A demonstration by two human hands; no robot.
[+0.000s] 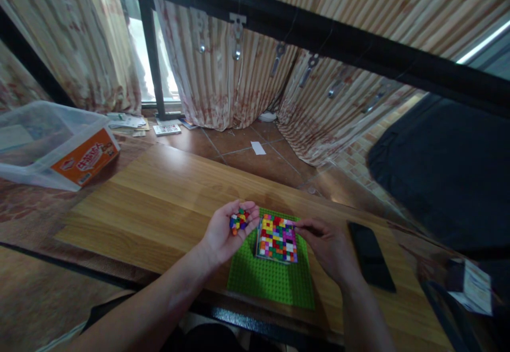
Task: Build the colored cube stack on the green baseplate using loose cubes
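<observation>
My left hand (223,230) is cupped palm up and holds a small heap of toy building bricks (239,221) in mixed colours. Just right of it, a square block covered with many-coloured bricks (278,239) stands on a green studded baseplate (271,284). My right hand (326,243) has its fingers pinched together at the block's upper right edge. Whatever lies between those fingertips is too small and hidden to make out.
The wooden table (159,208) carries a black phone (371,256) right of my right hand. A clear plastic bin (43,155) with an orange label stands at the left. A dark metal bar (303,25) with hanging clips crosses above, before striped curtains (223,86).
</observation>
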